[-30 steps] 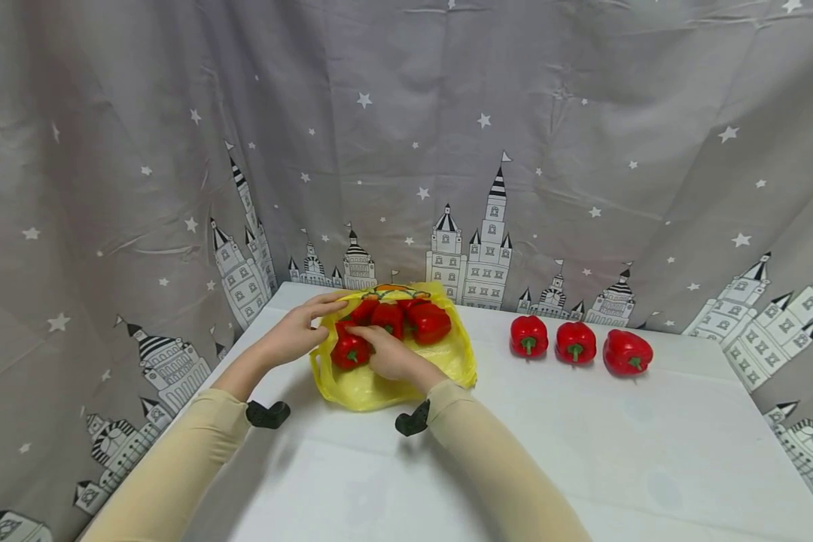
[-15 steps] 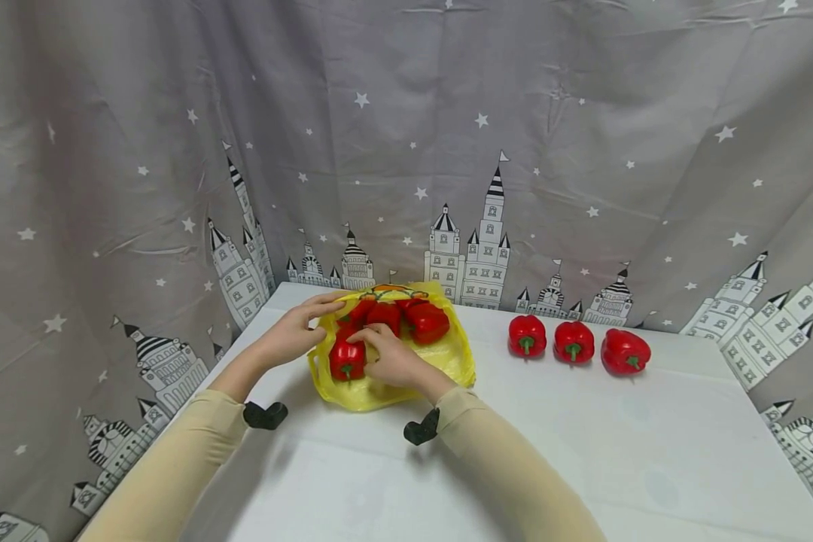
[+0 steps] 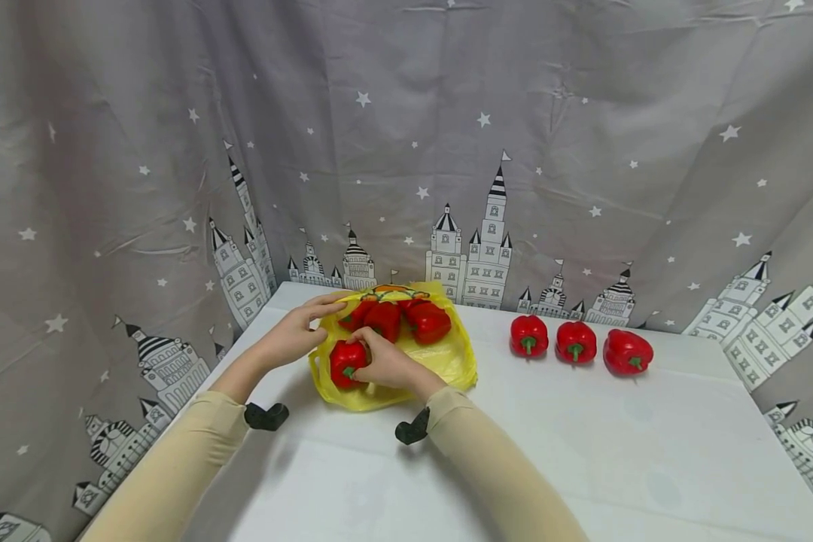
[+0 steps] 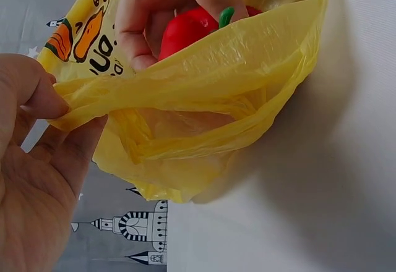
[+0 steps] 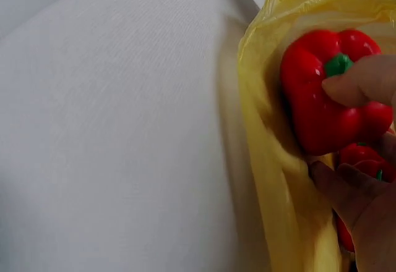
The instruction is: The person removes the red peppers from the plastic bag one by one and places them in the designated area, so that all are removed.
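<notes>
My left hand (image 3: 291,335) pinches the rim of a yellow plastic bag (image 4: 204,89) between thumb and fingers at the bag's left side. The bag lies with its mouth facing me and has a cartoon print and lettering. Inside its mouth my right hand (image 3: 389,363) grips a red bell pepper (image 3: 342,361) with a green stem. In the right wrist view, the thumb presses beside the stem of this bell pepper (image 5: 318,114) while the fingers reach behind it. Several more red bell peppers (image 3: 430,323) lie deeper in the bag, partly covering one another.
On the white table (image 3: 583,436), right of the bag, three red bell peppers stand in a row: a left one (image 3: 529,336), a middle one (image 3: 576,342) and a right one (image 3: 627,351). A grey curtain (image 3: 393,135) with castles and stars hangs behind the table.
The gripped bell pepper has come slightly toward me and turned, its stem now near my right thumb. A pepper behind it has shifted a little. My left hand has stayed on the bag's rim.
</notes>
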The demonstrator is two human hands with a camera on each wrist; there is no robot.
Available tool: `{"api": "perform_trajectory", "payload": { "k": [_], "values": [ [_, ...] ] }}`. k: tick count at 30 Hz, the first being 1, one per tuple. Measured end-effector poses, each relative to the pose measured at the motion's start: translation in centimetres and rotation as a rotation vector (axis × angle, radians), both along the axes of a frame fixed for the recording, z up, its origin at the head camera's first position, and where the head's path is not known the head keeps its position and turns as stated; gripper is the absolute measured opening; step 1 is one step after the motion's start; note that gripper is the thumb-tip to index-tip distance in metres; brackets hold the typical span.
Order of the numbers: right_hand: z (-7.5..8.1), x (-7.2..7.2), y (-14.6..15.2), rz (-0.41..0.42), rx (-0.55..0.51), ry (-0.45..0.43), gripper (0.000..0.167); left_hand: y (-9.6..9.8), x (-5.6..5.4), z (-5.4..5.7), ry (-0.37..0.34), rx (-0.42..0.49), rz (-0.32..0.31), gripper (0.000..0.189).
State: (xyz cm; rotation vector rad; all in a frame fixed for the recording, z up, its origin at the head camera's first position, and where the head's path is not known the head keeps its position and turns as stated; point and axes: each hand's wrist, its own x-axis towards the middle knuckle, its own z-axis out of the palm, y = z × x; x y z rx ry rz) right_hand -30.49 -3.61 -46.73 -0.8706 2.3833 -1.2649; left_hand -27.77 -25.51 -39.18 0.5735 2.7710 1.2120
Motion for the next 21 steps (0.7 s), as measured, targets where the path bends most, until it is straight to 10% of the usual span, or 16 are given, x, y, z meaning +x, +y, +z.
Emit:
{"api": "perform_trajectory", "payload": {
  "k": [21],
  "values": [
    [-0.7, 0.4, 2.5, 0.098, 0.017, -0.111, 0.066, 0.0, 0.3, 0.0, -0.006, 0.012, 0.005, 0.062]
  ]
}}
